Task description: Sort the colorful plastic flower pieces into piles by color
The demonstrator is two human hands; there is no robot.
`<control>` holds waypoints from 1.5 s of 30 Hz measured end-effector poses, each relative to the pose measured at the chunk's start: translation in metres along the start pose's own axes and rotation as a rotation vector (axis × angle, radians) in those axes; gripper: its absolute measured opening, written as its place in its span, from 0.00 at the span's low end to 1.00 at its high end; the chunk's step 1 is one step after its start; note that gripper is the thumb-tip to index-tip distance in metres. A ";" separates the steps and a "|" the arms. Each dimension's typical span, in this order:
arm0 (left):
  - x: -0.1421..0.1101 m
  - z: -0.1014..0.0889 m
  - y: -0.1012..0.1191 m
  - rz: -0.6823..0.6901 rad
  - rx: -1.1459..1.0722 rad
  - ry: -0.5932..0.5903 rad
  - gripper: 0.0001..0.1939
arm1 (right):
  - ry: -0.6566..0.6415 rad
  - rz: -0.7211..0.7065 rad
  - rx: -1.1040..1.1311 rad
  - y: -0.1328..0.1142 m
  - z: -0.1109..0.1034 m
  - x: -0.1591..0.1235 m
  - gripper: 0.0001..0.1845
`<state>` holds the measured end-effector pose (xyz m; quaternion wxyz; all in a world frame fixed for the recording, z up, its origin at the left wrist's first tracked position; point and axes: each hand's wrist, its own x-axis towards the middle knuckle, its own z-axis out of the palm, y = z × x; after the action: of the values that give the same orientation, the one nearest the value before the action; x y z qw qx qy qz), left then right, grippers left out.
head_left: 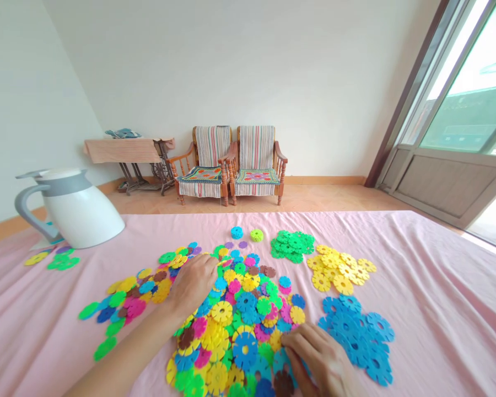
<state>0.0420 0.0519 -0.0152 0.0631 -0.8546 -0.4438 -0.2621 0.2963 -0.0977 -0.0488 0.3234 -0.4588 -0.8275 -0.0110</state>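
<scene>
Notched plastic discs in mixed colours lie in a wide pile (244,309) in front of me. My left hand (194,282) reaches over the pile's far left part with its fingers drawn together. At its fingertips a yellow disc (224,263) shows nearly edge-on. My right hand (320,355) is at the near right side of the pile, fingers curled down onto the discs; whatever lies beneath the fingertips is hidden. Close to that hand is a heap of blue discs (357,336). Beyond it are a yellow heap (341,267) and a green heap (292,245).
A white jug with a grey handle (80,212) stands on the pink tablecloth (430,286) at left, near a few loose discs (63,259). A small blue stack (237,232) and a lime disc stack (256,235) sit behind the pile. Two armchairs (256,149) stand beyond the table.
</scene>
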 end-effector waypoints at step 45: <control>0.043 0.009 -0.003 -0.221 -0.338 -0.134 0.11 | 0.389 0.788 -0.154 0.150 -0.049 -0.006 0.19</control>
<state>0.0632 0.0879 -0.0011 -0.1400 -0.8147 -0.4876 -0.2808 0.4391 -0.0309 -0.0546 0.4174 -0.7511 -0.5104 -0.0346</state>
